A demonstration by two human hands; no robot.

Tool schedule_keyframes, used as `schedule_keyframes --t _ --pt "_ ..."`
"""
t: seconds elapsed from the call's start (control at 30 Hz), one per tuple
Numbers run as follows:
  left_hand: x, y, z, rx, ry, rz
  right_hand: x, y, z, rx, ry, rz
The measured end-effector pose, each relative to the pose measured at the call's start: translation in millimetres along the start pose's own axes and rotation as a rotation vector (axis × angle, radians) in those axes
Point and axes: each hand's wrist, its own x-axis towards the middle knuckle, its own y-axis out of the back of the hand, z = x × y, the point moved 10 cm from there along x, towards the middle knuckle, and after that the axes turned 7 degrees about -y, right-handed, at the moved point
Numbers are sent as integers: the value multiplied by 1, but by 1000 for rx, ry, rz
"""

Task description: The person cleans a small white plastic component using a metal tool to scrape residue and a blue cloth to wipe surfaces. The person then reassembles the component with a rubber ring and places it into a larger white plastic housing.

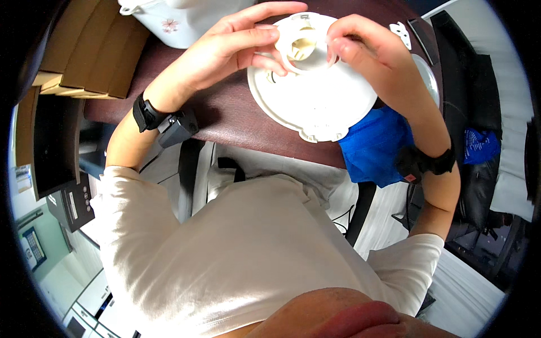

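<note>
My left hand [236,45] grips the left edge of a small round white plastic part [294,27], thumb and fingers spread around its rim. A cream-coloured raised centre with slots [302,49] shows in that part. My right hand [375,53] is closed, with thumb and forefinger pinched at the part's right edge; a thin pale strip shows there, and I cannot tell whether it is separate. Beneath both hands a large round white plastic disc [313,107] lies on the table, a tabbed piece at its near rim. Blue cloth-like material [376,147] hangs over the table edge below my right forearm.
The dark red table [225,118] bears a white tub with a flower print [180,25] at the back left. Cardboard boxes [96,48] stand further left. At the right lie a small white plastic piece [400,35], a dark flat device [423,40] and a whitish round item [426,79].
</note>
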Motion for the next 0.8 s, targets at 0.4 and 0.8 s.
schedule_keyframes --t 0.4,0.8 --pt "33 -26 -22 -338 7 -100 -11 22 65 355 -262 334" --pt "25 -7 -40 -258 58 15 -5 -3 90 447 -288 175"
